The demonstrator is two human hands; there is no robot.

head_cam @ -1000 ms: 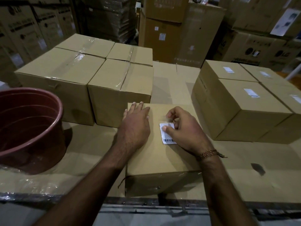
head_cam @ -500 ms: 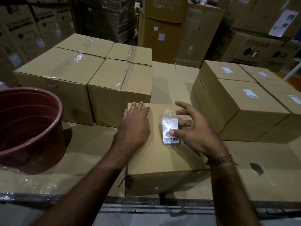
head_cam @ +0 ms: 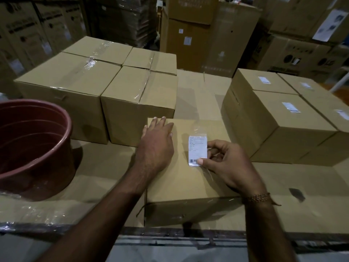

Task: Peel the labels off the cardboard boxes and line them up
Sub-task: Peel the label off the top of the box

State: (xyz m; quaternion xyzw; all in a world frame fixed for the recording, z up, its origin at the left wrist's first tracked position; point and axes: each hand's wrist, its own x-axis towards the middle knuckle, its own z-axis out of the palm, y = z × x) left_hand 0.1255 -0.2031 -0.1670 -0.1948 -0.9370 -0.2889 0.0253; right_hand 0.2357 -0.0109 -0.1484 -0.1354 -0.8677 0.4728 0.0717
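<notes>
A small cardboard box (head_cam: 181, 184) stands in front of me on the cardboard-covered table. My left hand (head_cam: 156, 146) lies flat on its top left part, fingers straight. My right hand (head_cam: 224, 163) pinches a white barcode label (head_cam: 197, 150) by its right edge, thumb on the lower corner; clear tape hangs from the label. The label looks lifted off the box top. On the right stand several boxes (head_cam: 279, 127), each with a white label (head_cam: 290, 107) on top. On the left stand several taped boxes (head_cam: 75, 87) with no labels showing.
A large reddish-brown plastic tub (head_cam: 30, 148) stands at the left on the table. The table's front edge (head_cam: 170, 233) runs just below the small box. Tall stacked cartons (head_cam: 192, 38) fill the background.
My right hand went from picking at the label's edge to peeling it up with its tape, and its fingers have now curled round the label's right edge. My left hand stayed put.
</notes>
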